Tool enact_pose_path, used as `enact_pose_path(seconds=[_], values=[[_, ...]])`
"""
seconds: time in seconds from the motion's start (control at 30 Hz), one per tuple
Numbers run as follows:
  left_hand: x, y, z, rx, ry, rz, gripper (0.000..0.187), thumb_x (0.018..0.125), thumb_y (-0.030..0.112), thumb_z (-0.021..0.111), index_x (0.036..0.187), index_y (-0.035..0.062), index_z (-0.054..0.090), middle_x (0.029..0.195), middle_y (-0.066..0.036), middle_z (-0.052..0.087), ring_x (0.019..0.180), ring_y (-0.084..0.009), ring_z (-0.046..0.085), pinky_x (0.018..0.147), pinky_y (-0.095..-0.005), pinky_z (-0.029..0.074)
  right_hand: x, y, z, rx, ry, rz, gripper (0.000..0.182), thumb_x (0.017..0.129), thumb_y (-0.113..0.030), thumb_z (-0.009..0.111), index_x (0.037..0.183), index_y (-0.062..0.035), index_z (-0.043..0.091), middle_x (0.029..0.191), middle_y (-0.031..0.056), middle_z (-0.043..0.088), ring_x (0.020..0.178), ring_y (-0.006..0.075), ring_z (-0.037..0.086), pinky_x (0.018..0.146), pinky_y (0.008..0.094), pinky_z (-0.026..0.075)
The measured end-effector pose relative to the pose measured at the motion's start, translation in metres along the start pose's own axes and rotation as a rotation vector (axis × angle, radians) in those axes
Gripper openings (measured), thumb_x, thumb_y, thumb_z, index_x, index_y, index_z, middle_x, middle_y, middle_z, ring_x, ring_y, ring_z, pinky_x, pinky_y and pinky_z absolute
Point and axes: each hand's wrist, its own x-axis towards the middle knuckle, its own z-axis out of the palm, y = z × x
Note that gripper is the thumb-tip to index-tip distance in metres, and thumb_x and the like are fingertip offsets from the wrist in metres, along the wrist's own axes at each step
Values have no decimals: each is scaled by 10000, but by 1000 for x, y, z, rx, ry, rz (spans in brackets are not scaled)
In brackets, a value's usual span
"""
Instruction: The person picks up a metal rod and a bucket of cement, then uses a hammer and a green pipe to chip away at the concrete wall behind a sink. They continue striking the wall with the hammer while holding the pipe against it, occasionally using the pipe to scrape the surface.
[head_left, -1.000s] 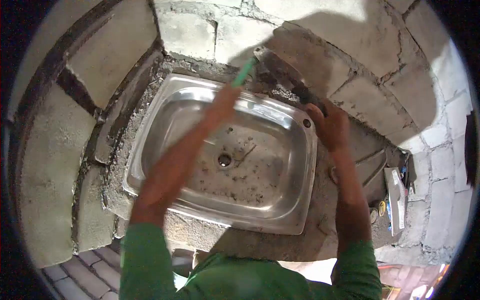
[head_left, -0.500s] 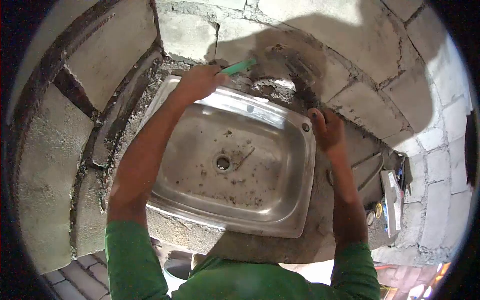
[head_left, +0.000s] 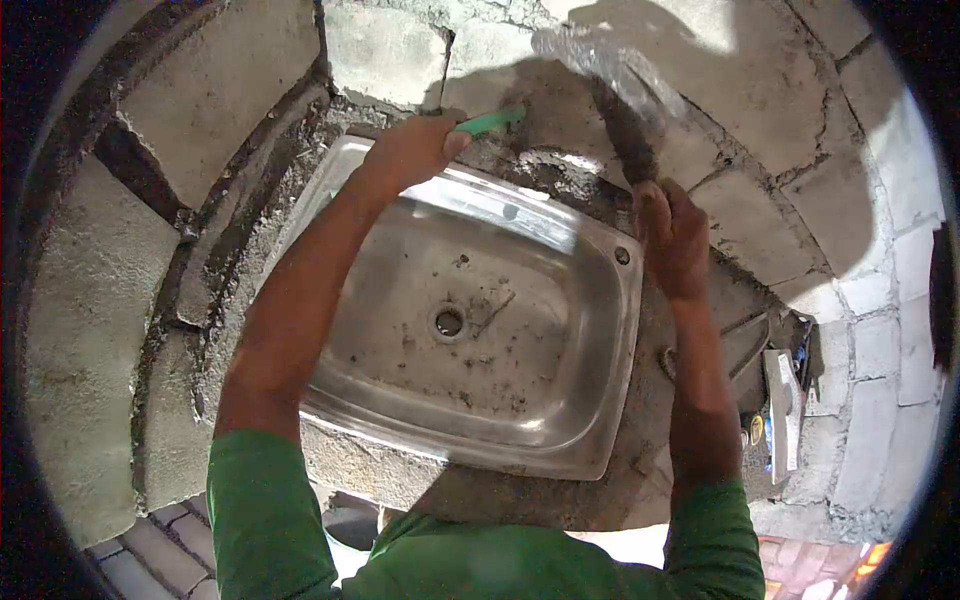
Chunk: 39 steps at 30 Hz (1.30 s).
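My left hand (head_left: 415,150) is closed round a green tool (head_left: 494,120) that points right, just above the back rim of a steel sink (head_left: 590,400). Dark and rough, the handle of another tool (head_left: 632,135) sticks up from my closed right hand (head_left: 675,235), beside the sink's back right corner. That tool's upper end is a pale, motion-blurred streak, so its shape is unclear. Small bits of debris and a thin stick (head_left: 496,312) lie in the basin round the drain hole (head_left: 448,322).
A block wall (head_left: 730,90) rises behind the sink, with a rough broken patch (head_left: 560,170) at its foot. Large blocks (head_left: 100,290) stand at the left. On the right ledge are a bent metal rod (head_left: 745,340) and a white-grey flat object (head_left: 785,410).
My right hand has moved up slightly, and its tool's upper end now shows as a bright blur higher on the wall. The green tool has shifted slightly up and right with my left hand.
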Motion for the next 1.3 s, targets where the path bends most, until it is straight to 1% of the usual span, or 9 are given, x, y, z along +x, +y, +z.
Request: enact_pose_path(seconds=[0.2, 0.47, 0.63, 0.7, 0.93, 1.0, 1.17, 1.23, 1.3], values=[[3, -1, 1, 7, -20, -34, 362, 945, 350, 460, 1132, 60, 570, 918, -210, 645, 902, -404, 617, 782, -503, 486, 22, 30, 48, -165, -49, -71, 430, 933, -404, 542, 884, 16, 619, 680, 206, 607, 604, 341, 604, 585, 431, 449], [7, -7, 11, -8, -54, -26, 368, 939, 341, 471, 1151, 52, 552, 950, -213, 648, 917, -408, 618, 806, -516, 474, 38, -56, -2, -102, -13, -178, 404, 936, -404, 536, 875, -13, 621, 736, 219, 621, 669, 344, 614, 609, 417, 465], [10, -14, 12, -39, -13, 5, 384, 943, 368, 457, 1119, 41, 551, 943, -215, 643, 927, -419, 610, 810, -527, 468, 28, 21, 36, 26, 275, -418, 424, 930, -449, 528, 913, -34, 616, 717, 213, 627, 666, 293, 618, 636, 378, 483], [8, -10, 10, -32, -4, -3, 385, 941, 369, 459, 1114, 39, 554, 948, -215, 642, 928, -421, 609, 811, -524, 468, 22, 27, 43, -439, -228, 1, 417, 936, -436, 524, 945, -30, 615, 706, 188, 626, 676, 284, 614, 653, 384, 494], [14, -22, 22, -82, 12, 64, 459, 954, 453, 433, 1098, 50, 598, 871, -246, 632, 853, -440, 610, 755, -515, 481, 28, -30, -1, -46, -108, 135, 391, 926, -388, 560, 976, -2, 601, 711, 164, 621, 675, 376, 605, 679, 429, 512], [17, -24, 23, -117, 9, 66, 459, 954, 450, 434, 1067, 38, 602, 865, -247, 628, 852, -442, 608, 751, -511, 480, 40, -39, -23, -408, 274, -741, 348, 918, -348, 583, 943, -1, 583, 726, 143, 606, 641, 325, 596, 666, 389, 509], [11, -16, 13, -49, -41, 19, 373, 929, 368, 481, 1035, 28, 593, 925, -222, 641, 905, -416, 611, 787, -514, 466, 30, 39, 32, -597, 484, -828, 343, 911, -336, 593, 936, 6, 576, 740, 137, 604, 643, 320, 603, 690, 415, 507], [11, -27, 30, -59, -11, 21, 377, 926, 373, 483, 1026, 28, 598, 929, -222, 641, 903, -417, 611, 790, -513, 468, 29, 37, 44, -205, -269, 121, 408, 918, -384, 568, 942, 23, 580, 708, 137, 590, 616, 317, 586, 686, 433, 498], [12, -20, 27, -6, -27, -38, 401, 918, 394, 493, 1006, 21, 610, 932, -228, 642, 905, -418, 611, 800, -505, 474, 41, 26, 37, -237, -224, 139, 432, 915, -404, 564, 953, 26, 585, 690, 135, 582, 606, 296, 581, 677, 415, 499]])
